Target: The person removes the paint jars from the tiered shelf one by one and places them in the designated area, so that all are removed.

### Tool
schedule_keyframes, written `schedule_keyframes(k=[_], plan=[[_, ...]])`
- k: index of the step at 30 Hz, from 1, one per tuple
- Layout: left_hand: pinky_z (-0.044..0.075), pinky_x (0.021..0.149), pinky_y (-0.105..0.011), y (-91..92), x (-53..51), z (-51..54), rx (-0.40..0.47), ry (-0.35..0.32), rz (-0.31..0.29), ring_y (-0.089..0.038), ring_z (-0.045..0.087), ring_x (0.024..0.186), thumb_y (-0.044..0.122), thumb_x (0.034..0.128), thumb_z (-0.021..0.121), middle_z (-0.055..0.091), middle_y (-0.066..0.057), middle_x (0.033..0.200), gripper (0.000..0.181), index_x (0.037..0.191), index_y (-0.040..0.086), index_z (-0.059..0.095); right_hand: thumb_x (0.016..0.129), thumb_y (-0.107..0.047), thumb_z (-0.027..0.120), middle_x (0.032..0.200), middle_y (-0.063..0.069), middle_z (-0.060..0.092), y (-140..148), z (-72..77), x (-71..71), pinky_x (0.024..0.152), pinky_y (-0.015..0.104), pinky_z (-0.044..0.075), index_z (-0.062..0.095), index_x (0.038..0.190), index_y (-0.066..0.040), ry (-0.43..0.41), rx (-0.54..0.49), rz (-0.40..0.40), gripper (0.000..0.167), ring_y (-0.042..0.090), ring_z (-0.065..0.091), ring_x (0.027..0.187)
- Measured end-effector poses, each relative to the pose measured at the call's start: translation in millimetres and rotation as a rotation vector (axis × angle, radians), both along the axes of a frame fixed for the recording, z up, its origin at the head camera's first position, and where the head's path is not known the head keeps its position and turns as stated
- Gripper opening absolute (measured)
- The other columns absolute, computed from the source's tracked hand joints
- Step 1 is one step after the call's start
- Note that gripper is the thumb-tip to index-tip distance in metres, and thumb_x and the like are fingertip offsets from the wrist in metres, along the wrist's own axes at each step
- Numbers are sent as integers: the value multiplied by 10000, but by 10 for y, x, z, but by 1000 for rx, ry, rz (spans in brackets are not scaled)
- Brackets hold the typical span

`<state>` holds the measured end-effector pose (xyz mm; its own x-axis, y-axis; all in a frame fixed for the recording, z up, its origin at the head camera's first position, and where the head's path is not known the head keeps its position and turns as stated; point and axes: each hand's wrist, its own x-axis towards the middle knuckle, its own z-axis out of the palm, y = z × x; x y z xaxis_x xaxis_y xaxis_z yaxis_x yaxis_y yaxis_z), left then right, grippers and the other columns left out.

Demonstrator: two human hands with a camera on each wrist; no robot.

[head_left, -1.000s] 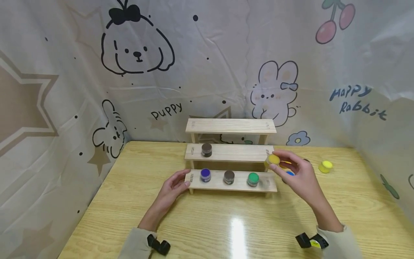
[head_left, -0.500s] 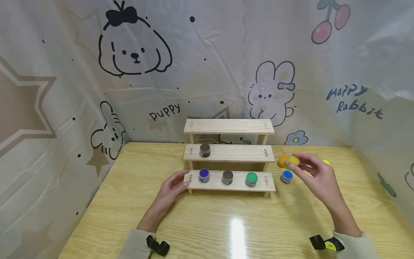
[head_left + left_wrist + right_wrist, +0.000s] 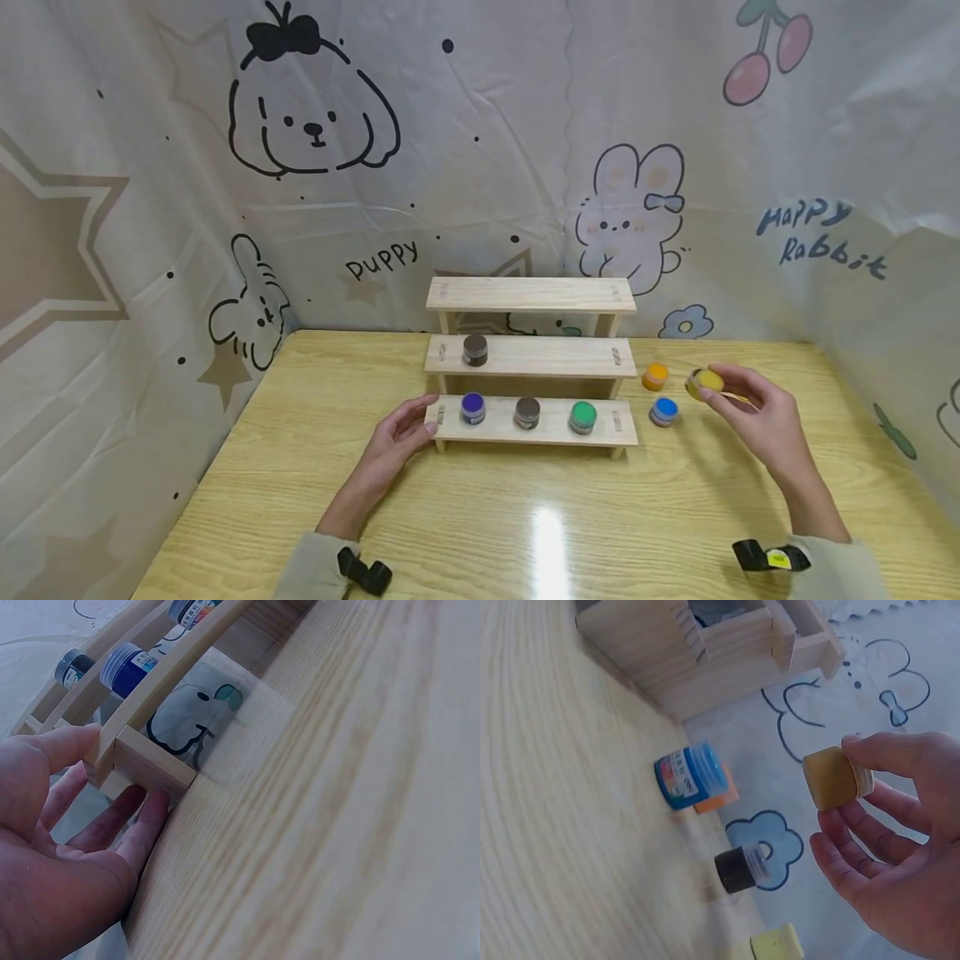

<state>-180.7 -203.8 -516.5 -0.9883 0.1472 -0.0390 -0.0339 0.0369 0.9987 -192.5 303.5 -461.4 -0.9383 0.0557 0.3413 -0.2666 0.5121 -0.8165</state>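
My left hand (image 3: 397, 439) grips the left end of a three-step wooden display rack (image 3: 531, 295). In the left wrist view the thumb lies along the board's edge and the fingertips touch the end support. To the right of the rack, my right hand (image 3: 768, 421) pinches a dark-yellow paint jar (image 3: 831, 778) above the table. On the bottom step stand a purple jar (image 3: 473, 408), a dark brown jar (image 3: 527, 413) and a green jar (image 3: 583, 417). Another dark brown jar (image 3: 476, 350) stands at the left of the middle step.
An orange jar (image 3: 656, 377) and a blue jar (image 3: 663, 412) stand on the table right of the rack. The right wrist view also shows a dark jar (image 3: 736, 870) and a light-yellow jar (image 3: 776, 944). A printed curtain (image 3: 480, 192) hangs behind the table (image 3: 420, 517).
My right hand has carried the dark-yellow jar rightward, from beside the rack's middle step to past the orange and blue jars, which now show. My left hand keeps its place on the rack.
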Motion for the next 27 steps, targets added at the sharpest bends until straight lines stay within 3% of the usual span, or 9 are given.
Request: schedule_keyframes(k=[7, 14, 19, 27], plan=[[506, 976, -244, -2, 6, 1, 8, 7, -7, -316, 518, 1331, 126, 1017, 660, 505, -194, 1486, 493, 1489, 90, 523, 969, -211, 744, 1215, -34, 588, 128, -140, -21, 813, 61, 485, 598, 1333, 75, -109, 17, -20, 485, -86, 562, 995], [506, 974, -245, 0, -1, 0, 7, 3, -4, -312, 526, 1324, 135, 1014, 667, 512, -192, 1480, 492, 1486, 98, 530, 988, -291, 716, 1348, 188, 538, 189, -272, -35, 809, 48, 467, 574, 1366, 66, -202, 41, -33, 540, -106, 516, 998], [497, 989, -244, 0, -4, -6, 12, 6, -7, -314, 510, 1341, 127, 1016, 662, 506, -190, 1489, 490, 1486, 90, 528, 990, -357, 704, 1427, 228, 503, 216, -344, -46, 799, 45, 446, 576, 1393, 21, -269, 60, -41, 567, -77, 494, 1019], [498, 991, -248, -4, -10, -16, 18, 2, -10, -309, 515, 1337, 138, 1016, 666, 506, -191, 1485, 492, 1485, 88, 528, 979, -320, 727, 1400, 276, 526, 258, -411, -61, 791, 44, 445, 568, 1386, 51, -294, 61, -19, 573, -149, 501, 949]])
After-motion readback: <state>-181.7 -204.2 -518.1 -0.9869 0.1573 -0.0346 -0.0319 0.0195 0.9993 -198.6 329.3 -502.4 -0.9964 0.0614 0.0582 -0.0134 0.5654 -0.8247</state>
